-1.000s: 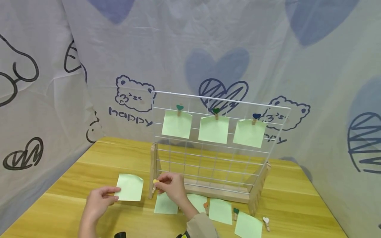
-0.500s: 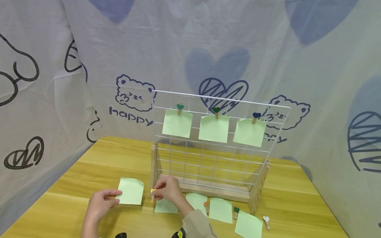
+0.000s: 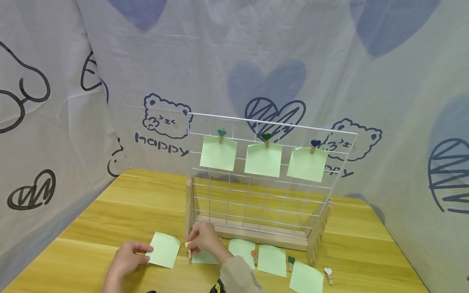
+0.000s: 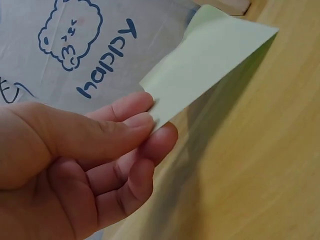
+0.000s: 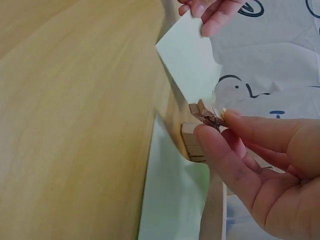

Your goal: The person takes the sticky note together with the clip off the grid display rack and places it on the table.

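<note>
My left hand pinches a pale green sticky note by its left edge. In the left wrist view the thumb lies over the corner of the note, which tilts above the table. My right hand pinches a small wooden clothespin with a yellow heart at the foot of the rack's left leg. Seen from the right wrist, the clothespin lies between thumb and forefinger, its wooden tips right at the note's edge. Beneath the right hand lies another green note, partly covered.
A white wire grid rack on a wooden base stands behind the hands. Three green notes hang on it, such as the middle note. Along its front lie more notes and clothespins, one with a white heart.
The left hand has brought the note lower, slightly right, and tilted it. The right hand has moved down with the clothespin, closer to the note.
</note>
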A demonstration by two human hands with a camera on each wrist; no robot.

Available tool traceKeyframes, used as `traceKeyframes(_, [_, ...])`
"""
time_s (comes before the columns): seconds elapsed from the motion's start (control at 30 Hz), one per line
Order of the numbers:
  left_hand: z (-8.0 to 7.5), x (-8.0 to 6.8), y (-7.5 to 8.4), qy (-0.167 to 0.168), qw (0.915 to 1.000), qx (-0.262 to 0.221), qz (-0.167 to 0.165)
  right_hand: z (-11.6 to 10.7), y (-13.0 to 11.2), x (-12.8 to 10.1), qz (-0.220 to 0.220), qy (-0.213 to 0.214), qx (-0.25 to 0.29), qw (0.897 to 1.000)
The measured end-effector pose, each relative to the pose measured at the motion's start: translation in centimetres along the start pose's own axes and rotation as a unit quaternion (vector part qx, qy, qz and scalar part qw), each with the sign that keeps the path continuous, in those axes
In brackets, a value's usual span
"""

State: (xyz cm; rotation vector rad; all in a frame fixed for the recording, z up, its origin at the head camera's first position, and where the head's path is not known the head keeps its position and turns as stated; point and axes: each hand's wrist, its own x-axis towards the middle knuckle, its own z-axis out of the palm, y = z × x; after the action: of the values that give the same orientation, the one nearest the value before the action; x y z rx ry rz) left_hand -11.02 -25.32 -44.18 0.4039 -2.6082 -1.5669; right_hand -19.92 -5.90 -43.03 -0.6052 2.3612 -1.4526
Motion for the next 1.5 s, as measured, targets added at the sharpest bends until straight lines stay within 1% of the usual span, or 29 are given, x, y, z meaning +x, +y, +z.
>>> traceKeyframes(0.07, [0.2,0.0,-0.1,-0.003,0.9999,-0.010,-0.012,0.2,0.2,0.1,0.005,-0.001,-0.011,1.000])
traceKeyframes(0.23, [0.5,0.0,-0.3,-0.013,0.9992,-0.025,-0.030,0.9,0.7,0.2,0.010,0.003,-0.030,1.000])
traceKeyframes(0.37, [0.6,0.0,-0.3,-0.024,0.9984,-0.035,-0.038,1.2,0.7,0.1,0.011,-0.006,-0.040,0.999])
traceKeyframes(0.53, [0.7,0.0,-0.4,-0.031,0.9981,-0.034,-0.040,1.5,0.4,-0.2,0.008,-0.017,-0.055,0.998])
traceKeyframes(0.73, [0.7,-0.1,-0.3,-0.037,0.9981,-0.026,-0.042,1.6,0.1,-0.3,0.012,-0.019,-0.061,0.998])
traceKeyframes(0.97, [0.4,-0.2,0.0,-0.049,0.9980,0.002,-0.040,1.8,0.3,-0.2,0.025,-0.015,-0.070,0.997])
traceKeyframes(1.03, [0.3,-0.2,0.2,-0.053,0.9979,0.005,-0.038,1.8,0.3,-0.2,0.026,-0.016,-0.076,0.997])
traceKeyframes(1.1, [0.2,-0.2,0.3,-0.062,0.9977,0.005,-0.028,1.8,0.3,-0.2,0.027,-0.017,-0.079,0.996])
traceKeyframes(1.27, [0.0,-0.3,0.5,-0.069,0.9975,0.005,-0.016,1.6,0.3,-0.2,0.022,-0.021,-0.070,0.997])
traceKeyframes(1.4, [-0.1,-0.2,0.6,-0.065,0.9973,0.018,-0.030,1.3,0.4,-0.3,0.011,-0.030,-0.073,0.997])
traceKeyframes(1.5, [-0.1,-0.1,0.8,-0.068,0.9967,0.030,-0.031,0.8,0.5,-0.3,-0.003,-0.029,-0.080,0.996])
